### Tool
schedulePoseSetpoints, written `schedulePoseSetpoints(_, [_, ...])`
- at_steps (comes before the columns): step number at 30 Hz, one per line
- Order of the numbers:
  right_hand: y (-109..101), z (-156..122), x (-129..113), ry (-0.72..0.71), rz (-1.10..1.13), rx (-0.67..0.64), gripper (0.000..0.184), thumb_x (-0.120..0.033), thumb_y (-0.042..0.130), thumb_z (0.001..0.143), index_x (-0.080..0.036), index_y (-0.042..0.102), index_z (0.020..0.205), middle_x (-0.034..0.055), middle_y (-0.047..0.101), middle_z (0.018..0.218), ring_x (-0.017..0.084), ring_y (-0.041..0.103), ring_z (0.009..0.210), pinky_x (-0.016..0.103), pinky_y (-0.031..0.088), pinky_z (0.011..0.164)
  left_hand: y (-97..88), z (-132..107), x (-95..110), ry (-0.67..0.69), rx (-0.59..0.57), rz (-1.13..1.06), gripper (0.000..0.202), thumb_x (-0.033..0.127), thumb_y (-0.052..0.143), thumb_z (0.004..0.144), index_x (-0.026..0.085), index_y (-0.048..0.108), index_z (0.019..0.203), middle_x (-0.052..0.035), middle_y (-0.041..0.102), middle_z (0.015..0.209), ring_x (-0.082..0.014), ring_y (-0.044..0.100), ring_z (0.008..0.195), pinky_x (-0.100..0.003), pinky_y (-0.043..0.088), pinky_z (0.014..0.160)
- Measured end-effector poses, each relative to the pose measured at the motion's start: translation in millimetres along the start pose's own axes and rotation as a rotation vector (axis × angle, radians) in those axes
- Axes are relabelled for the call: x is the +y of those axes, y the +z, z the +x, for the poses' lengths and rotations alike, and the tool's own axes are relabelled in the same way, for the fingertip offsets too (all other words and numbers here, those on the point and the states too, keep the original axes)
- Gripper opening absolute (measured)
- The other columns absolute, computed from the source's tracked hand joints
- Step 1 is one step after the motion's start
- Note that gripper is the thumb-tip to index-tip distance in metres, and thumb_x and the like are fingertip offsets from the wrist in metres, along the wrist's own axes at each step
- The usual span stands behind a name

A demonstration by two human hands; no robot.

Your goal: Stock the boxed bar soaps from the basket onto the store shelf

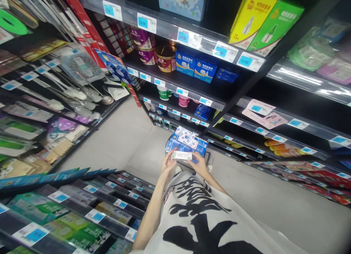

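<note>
Between my two hands is a small white box (183,155) with a green patch at its left end, held level in front of my body. My left hand (168,161) grips its left end, fingers closed on it. At the other end, my right hand (199,164) has thumb and fingers closed on the box. Just beyond and below it, several blue-and-white boxes (187,137) lie in a dark-rimmed basket or cart (208,159); its full shape is hidden by the boxes and my hands. The print on the held box is too small to read.
Ahead stands a dark shelf unit (181,80) with blue boxes, tubs and tins. Utensils hang on a rack (65,89) at the left. Toothpaste boxes (79,228) fill the near-left shelf. More shelves (274,137) run along the right. Grey tiled floor (117,137) lies between.
</note>
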State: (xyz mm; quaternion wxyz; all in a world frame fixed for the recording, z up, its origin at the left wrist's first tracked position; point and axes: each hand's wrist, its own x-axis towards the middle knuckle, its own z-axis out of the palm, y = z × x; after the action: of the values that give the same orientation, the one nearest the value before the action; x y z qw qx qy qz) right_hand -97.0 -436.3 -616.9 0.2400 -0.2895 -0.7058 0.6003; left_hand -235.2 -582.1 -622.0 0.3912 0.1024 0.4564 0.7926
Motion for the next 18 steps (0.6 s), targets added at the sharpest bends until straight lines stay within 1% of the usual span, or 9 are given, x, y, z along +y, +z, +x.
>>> schedulePoseSetpoints(2, [3,-1,5,0.105,0.089,0.028,0.043,-0.041,0.085,0.074,-0.02,0.075,0.111,0.0069,0.076,0.1,0.02,0.069,0.084,0.034,0.06,0.077,-2.3,1,-1,-0.043,0.028,-0.002,0.071,0.034,0.093,0.07,0.028,0.068,0.136,-0.0133,0.057,0.154,-0.0328,0.051,0.146,-0.046,0.047,0.119])
schedulePoseSetpoints(5, [4,-1,6,0.225,0.194,0.015,0.043,-0.049,0.084,0.074,-0.019,0.073,0.102,0.0042,0.075,0.086,0.018,0.068,0.075,0.032,0.057,0.071,-3.5,2,-3,-0.086,0.07,0.006,0.074,0.032,0.093,0.07,0.025,0.066,0.138,-0.0155,0.06,0.151,-0.0334,0.056,0.142,-0.049,0.047,0.118])
schedulePoseSetpoints(9, [3,2,1,0.278,0.264,0.0,0.043,-0.053,0.087,0.07,-0.019,0.07,0.092,-0.0005,0.069,0.073,0.015,0.065,0.067,0.028,0.053,0.064,0.7,2,0,-0.109,0.114,0.019,0.076,0.039,0.093,0.069,0.02,0.067,0.138,-0.0197,0.065,0.144,-0.0351,0.061,0.136,-0.053,0.045,0.119])
schedulePoseSetpoints(12, [7,1,-2,0.302,0.293,0.021,0.049,-0.058,0.089,0.064,-0.02,0.068,0.088,-0.003,0.065,0.066,0.014,0.062,0.061,0.027,0.051,0.061,5.6,-1,3,-0.1,0.128,0.024,0.076,0.045,0.093,0.069,0.018,0.069,0.135,-0.0204,0.068,0.14,-0.0368,0.063,0.134,-0.055,0.047,0.118])
schedulePoseSetpoints(15, [15,-3,-2,0.333,0.305,0.03,0.058,-0.066,0.089,0.057,-0.02,0.069,0.086,-0.0028,0.065,0.065,0.014,0.06,0.059,0.028,0.048,0.059,6.3,-7,4,-0.105,0.189,0.067,0.069,0.052,0.091,0.069,0.021,0.073,0.128,-0.0161,0.072,0.134,-0.0392,0.059,0.137,-0.058,0.045,0.119])
schedulePoseSetpoints(18, [21,-4,2,0.341,0.33,0.02,0.065,-0.067,0.093,0.049,-0.02,0.071,0.088,-0.0003,0.068,0.071,0.016,0.061,0.064,0.031,0.05,0.064,-1.1,-6,1,-0.137,0.296,0.096,0.066,0.058,0.093,0.062,0.026,0.076,0.118,-0.009,0.074,0.132,-0.0426,0.051,0.144,-0.063,0.039,0.124])
